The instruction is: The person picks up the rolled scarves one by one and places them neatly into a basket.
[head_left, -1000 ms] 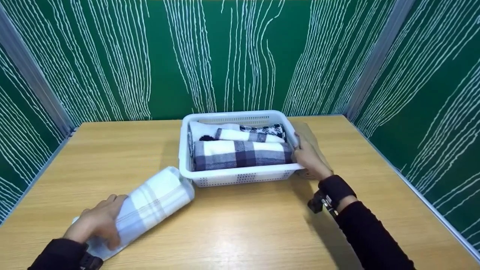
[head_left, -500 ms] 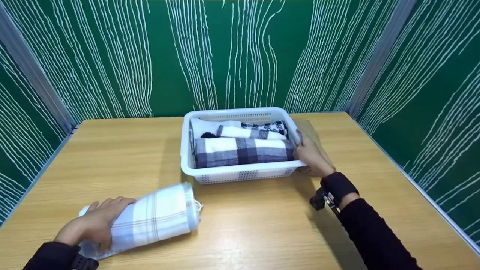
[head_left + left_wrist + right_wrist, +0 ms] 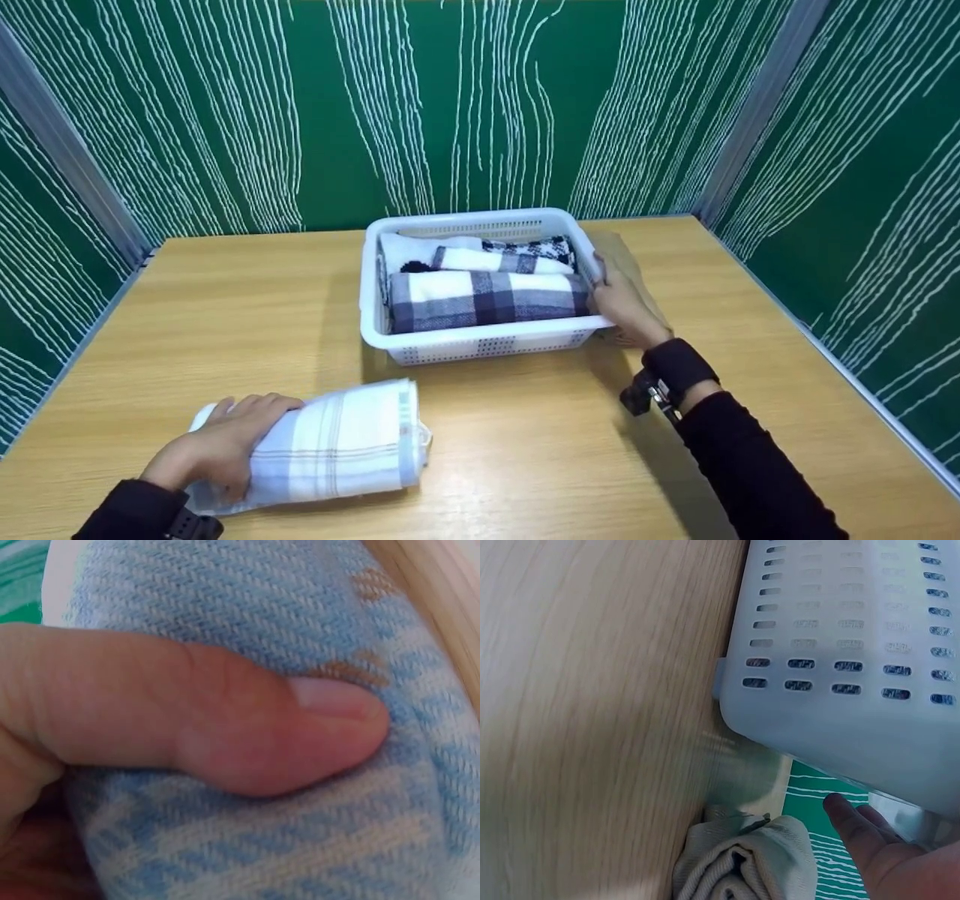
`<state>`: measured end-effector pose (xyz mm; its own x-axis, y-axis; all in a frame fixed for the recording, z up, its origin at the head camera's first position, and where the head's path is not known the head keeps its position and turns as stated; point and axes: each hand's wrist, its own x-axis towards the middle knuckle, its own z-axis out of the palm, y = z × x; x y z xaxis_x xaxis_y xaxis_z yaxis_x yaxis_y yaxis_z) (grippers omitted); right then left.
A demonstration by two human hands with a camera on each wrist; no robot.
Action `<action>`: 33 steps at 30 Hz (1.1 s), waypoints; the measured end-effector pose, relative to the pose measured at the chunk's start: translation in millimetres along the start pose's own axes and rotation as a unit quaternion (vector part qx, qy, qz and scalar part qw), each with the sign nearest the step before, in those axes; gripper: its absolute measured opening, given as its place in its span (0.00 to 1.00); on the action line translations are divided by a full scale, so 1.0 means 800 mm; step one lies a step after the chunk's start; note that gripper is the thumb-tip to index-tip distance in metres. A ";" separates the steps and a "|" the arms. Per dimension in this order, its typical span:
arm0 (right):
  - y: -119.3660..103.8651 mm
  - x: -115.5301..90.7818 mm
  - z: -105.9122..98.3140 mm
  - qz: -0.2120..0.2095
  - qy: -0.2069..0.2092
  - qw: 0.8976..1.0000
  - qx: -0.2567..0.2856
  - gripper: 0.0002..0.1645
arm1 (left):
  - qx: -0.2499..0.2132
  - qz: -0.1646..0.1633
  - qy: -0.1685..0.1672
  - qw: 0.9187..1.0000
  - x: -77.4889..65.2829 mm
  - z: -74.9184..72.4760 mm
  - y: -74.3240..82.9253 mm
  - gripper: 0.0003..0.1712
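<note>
Evidently part-way, I see a plaid roll (image 3: pixel 450 304) inside the white basket (image 3: pixel 491 332), which my right hand (image 3: pixel 626 304) grips; the pale roll (image 3: pixel 337 442), clasped by my left hand (image 3: pixel 225 442), and tan cloth (image 3: pixel 776 847) are outside.

Counter (image 3: pixel 225 300): light wood, visible grain, glare towards the front. Back wall (image 3: pixel 345 150): green, wavy white streaking, mostly top to bottom, grouped in clusters. Left wall (image 3: pixel 37 247) and right wall (image 3: pixel 862 187): same green, same streaking. Grey left post (image 3: pixel 67 146) and right post (image 3: pixel 765 112) stand at the back corners. Tan cloth (image 3: pixel 772 851): loosely rolled, lying on the counter right of centre, partly hidden from where I stand.
</note>
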<state>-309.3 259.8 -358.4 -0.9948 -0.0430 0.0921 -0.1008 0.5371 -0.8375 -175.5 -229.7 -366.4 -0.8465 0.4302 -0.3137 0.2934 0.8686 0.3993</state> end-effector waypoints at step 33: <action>-0.001 0.000 0.000 0.003 0.000 1.000 0.025 0.36 | 0.085 0.070 0.052 0.993 0.067 0.035 0.110 0.62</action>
<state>-309.0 259.7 -357.8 -0.9955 -0.0399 0.0858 -0.0943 0.4953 -0.8636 -182.7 -123.5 -372.7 -0.8302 0.5304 -0.1715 0.4752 0.8343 0.2796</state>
